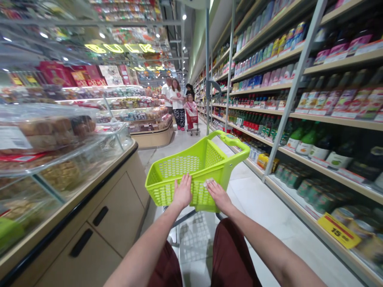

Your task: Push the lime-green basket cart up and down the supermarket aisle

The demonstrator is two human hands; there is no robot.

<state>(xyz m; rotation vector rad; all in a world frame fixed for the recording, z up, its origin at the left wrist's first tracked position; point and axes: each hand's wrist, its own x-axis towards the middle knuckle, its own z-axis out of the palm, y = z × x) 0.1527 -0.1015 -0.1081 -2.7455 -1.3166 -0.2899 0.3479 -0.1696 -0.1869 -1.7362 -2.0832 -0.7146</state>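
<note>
A lime-green plastic shopping cart (176,165) stands sideways in front of my knees, its perforated basket empty as far as I can see. Its handle (231,139) points to the upper right. My left hand (182,193) lies against the near basket wall, fingers stretched up towards the rim. To the right of it, my right hand (220,195) presses a small crumpled white wipe (208,182) against the same wall; part of the wipe is hidden under the fingers.
On the left runs a display counter (119,191) with packaged baked goods. Tall shelves (299,115) of bottles and cans line the right side. Several people (178,99) stand farther up the aisle, beside a small red cart (192,118). Pale floor tiles (251,203) lie between.
</note>
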